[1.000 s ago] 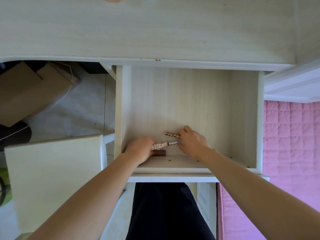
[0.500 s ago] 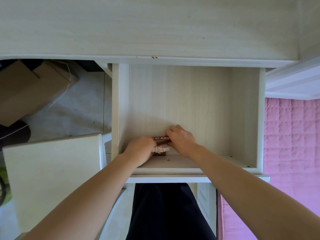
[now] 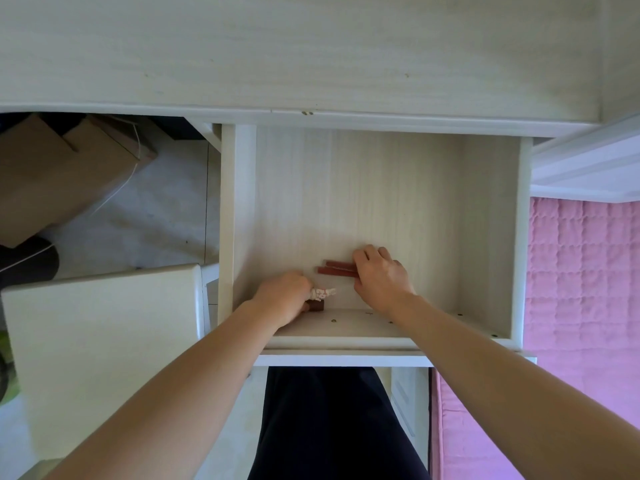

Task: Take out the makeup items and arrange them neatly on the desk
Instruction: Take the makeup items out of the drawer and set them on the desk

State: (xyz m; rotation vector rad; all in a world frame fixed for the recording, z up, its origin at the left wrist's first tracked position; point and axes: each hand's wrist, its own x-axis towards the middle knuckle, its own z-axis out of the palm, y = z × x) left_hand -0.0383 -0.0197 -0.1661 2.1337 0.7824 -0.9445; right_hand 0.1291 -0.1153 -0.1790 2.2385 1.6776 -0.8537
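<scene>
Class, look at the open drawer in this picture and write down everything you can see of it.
The drawer is pulled out from under the desk top. It looks like pale wood-grain board with white edges and small screw heads along its near wall. Inside, near the front, the right hand grips two reddish-brown sticks, and the left hand holds a white patterned item and a dark brown one.

A brown cardboard box [image 3: 65, 174] lies on the pale floor [image 3: 162, 209] at the left, under the desk's front edge, with a thin white cord [image 3: 114, 195] running across it and the floor. A dark rounded object [image 3: 29, 263], unidentifiable, sits just beside the box. A white chair seat [image 3: 100, 351] occupies the lower left. A pink quilted bedcover [image 3: 585, 299] fills the right side, below a white bed frame rail [image 3: 588, 168]. Dark trousers [image 3: 332, 424] show at bottom centre.
</scene>
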